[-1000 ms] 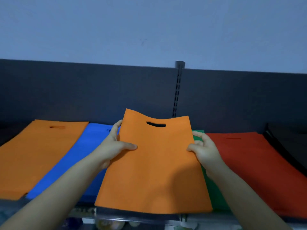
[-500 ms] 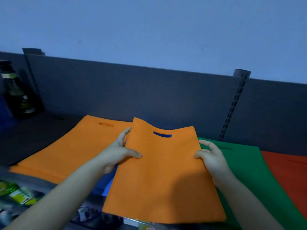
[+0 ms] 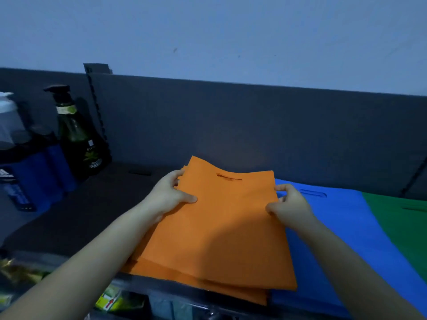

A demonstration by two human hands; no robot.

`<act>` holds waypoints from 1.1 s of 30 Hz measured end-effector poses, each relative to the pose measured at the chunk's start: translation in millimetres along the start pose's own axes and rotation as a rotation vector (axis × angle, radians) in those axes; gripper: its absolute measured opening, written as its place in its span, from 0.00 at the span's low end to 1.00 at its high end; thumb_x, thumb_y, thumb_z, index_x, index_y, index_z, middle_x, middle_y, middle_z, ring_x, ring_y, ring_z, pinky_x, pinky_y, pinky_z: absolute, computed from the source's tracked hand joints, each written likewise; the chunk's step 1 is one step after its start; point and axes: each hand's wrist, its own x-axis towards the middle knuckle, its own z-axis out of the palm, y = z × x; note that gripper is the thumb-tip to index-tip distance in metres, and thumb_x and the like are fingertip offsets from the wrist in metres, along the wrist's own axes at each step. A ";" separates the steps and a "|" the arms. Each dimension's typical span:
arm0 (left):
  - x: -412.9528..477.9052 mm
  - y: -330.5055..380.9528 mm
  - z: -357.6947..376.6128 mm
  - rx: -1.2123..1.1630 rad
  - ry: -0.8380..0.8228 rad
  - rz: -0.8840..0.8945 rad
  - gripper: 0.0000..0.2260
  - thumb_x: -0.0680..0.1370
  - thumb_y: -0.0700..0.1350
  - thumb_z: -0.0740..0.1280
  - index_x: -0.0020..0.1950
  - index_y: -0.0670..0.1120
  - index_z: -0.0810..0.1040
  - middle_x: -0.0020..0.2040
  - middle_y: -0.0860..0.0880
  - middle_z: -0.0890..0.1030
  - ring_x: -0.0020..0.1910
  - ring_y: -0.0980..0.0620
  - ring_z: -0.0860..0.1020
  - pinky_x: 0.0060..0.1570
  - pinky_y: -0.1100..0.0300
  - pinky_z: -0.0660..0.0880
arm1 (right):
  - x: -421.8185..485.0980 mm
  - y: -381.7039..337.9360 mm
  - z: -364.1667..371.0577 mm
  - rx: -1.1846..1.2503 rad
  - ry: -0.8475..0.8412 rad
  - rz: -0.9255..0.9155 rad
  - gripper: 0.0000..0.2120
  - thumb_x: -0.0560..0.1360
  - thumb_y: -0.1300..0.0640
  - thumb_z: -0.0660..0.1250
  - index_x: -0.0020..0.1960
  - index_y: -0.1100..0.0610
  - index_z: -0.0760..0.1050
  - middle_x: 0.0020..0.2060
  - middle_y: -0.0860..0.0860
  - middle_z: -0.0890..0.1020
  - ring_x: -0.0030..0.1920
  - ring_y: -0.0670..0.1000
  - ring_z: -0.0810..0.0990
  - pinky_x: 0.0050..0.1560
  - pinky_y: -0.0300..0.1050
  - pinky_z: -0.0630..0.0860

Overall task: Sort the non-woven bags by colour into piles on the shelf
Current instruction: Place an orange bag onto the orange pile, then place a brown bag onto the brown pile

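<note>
The left grip (image 3: 171,197) pinches the left edge of the orange bag (image 3: 221,227), thumb on top. The right grip (image 3: 288,204) pinches its right edge. The bag lies over the orange pile (image 3: 175,274), which reaches the front edge of the shelf (image 3: 80,215). The blue pile (image 3: 335,227) touches the orange pile's right side, and the green pile (image 3: 404,227) lies beyond it. A green pump bottle (image 3: 78,135) stands at the shelf's back left.

On the shelf (image 3: 80,215), the top bag (image 3: 221,227) lies on a pile (image 3: 184,281), another pile (image 3: 342,239) beside it rightward.
</note>
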 end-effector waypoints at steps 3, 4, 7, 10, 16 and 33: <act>11.0 -13.9 -13.8 0.238 0.040 0.017 0.37 0.70 0.41 0.76 0.76 0.47 0.62 0.66 0.50 0.72 0.61 0.50 0.74 0.56 0.57 0.72 | 0.4 -2.8 24.6 -0.261 0.013 -0.023 0.23 0.72 0.59 0.64 0.66 0.52 0.69 0.41 0.49 0.76 0.45 0.53 0.77 0.37 0.42 0.68; 14.3 -18.2 -17.7 0.361 0.051 0.029 0.39 0.70 0.45 0.76 0.76 0.47 0.61 0.69 0.49 0.70 0.64 0.49 0.72 0.60 0.55 0.71 | -1.6 -2.4 30.4 -0.355 0.027 -0.032 0.21 0.73 0.57 0.64 0.66 0.52 0.69 0.46 0.50 0.76 0.49 0.54 0.77 0.40 0.43 0.69; 18.3 -28.5 -19.1 0.679 0.017 0.114 0.38 0.70 0.54 0.75 0.76 0.49 0.62 0.73 0.51 0.65 0.69 0.48 0.67 0.64 0.52 0.70 | -11.5 0.6 39.7 -0.629 0.110 -0.085 0.18 0.75 0.48 0.63 0.62 0.55 0.72 0.56 0.53 0.73 0.58 0.55 0.72 0.50 0.46 0.72; 18.8 -21.1 -12.6 0.788 0.092 0.283 0.34 0.73 0.62 0.68 0.74 0.48 0.66 0.71 0.51 0.67 0.66 0.49 0.70 0.60 0.53 0.72 | -16.1 -0.5 34.9 -0.823 0.170 -0.113 0.21 0.77 0.44 0.60 0.65 0.55 0.69 0.65 0.55 0.68 0.63 0.56 0.68 0.57 0.48 0.70; 17.1 29.8 31.1 1.020 0.120 0.532 0.35 0.75 0.69 0.56 0.75 0.49 0.62 0.73 0.49 0.66 0.69 0.47 0.68 0.65 0.52 0.66 | -16.8 -4.9 2.9 -0.883 0.235 -0.045 0.30 0.78 0.39 0.58 0.74 0.54 0.59 0.73 0.56 0.62 0.72 0.59 0.60 0.64 0.53 0.66; -67.5 153.3 272.4 1.160 -0.023 0.641 0.39 0.73 0.74 0.47 0.73 0.47 0.64 0.67 0.47 0.72 0.64 0.45 0.70 0.62 0.51 0.66 | -70.1 140.9 -217.1 -0.820 0.364 0.048 0.34 0.75 0.36 0.60 0.75 0.53 0.57 0.74 0.57 0.61 0.73 0.59 0.60 0.66 0.53 0.66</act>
